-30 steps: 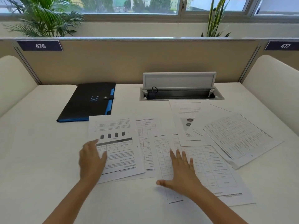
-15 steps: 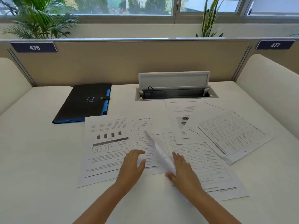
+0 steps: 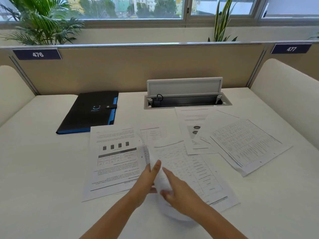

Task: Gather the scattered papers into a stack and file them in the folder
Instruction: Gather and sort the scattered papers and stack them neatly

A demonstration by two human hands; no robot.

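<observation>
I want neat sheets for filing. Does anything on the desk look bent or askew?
Yes. The table sheet between both hands is curled up off the desk, and the papers at right lie fanned at different angles.

Both forearms are cut off by the bottom edge of the head view. The lifted sheet (image 3: 159, 171) between the left hand (image 3: 145, 180) and the right hand (image 3: 179, 190) is motion-blurred; its print cannot be read, and its lower edge smears into the desk (image 3: 34, 169). The grip of each hand on this sheet cannot be determined, since the sheet hides parts of the fingers. The chart page (image 3: 114, 161) covers the near right corner of the folder (image 3: 89, 112). Text on all pages is too small to read. The table page (image 3: 245, 145) hides part of the page beneath it. The palm plant (image 3: 39, 23) is cropped at the left and top edges.
</observation>
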